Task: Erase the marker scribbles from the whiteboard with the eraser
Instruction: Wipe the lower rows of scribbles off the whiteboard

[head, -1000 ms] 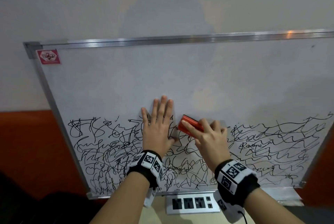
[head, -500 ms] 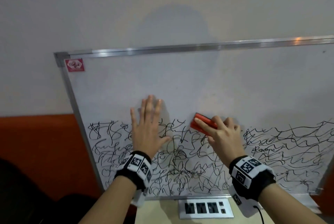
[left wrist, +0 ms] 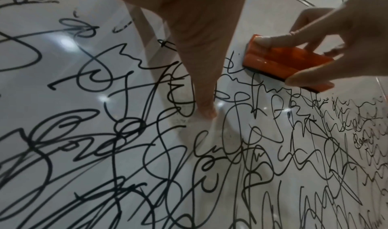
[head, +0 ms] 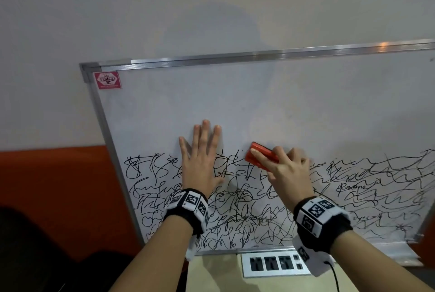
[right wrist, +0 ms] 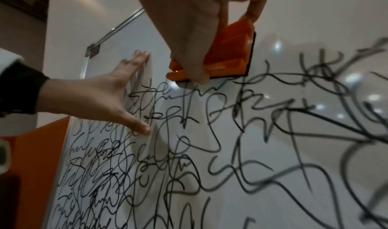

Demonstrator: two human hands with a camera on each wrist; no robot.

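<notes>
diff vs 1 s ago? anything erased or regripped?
No regrip: the right hand grips the orange eraser as before, at the top edge of the scribbles. The left hand stays flat on the whiteboard. No clear new erasure. The board's shift in frame comes mostly from the head camera.

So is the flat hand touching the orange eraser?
Apart. The head view shows bare whiteboard and scribbles between the left hand and the eraser, which the right hand grips.

The left hand [head: 202, 162] is laid flat with fingers straight and spread, arm extended forward. The right hand [head: 290, 169] is curled, thumb and fingertips pinched inward, its wrist raised beside the left.
</notes>
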